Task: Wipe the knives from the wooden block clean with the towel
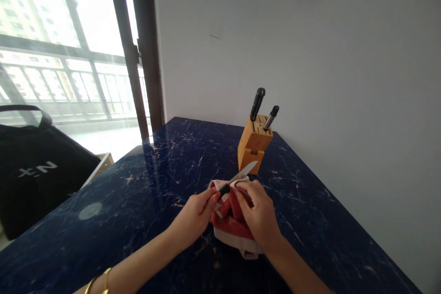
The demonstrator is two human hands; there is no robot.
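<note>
Apparently a home: wooden knife block (253, 141), blue marbled tabletop (186, 156), balcony railing (65, 83) beyond glass (93, 4).

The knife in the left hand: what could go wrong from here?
Cut: the right hand pinches the red cloth close to the bare knife blade, so a slip might cut that hand.
Bump: in this view the blade overlaps the wooden knife block and could knock it, though the gap is hard to judge.

Single head view: looks forward and down along tabletop (144, 211) to wall (310, 55); left hand (199, 207), right hand (259, 211) quite near.
</note>
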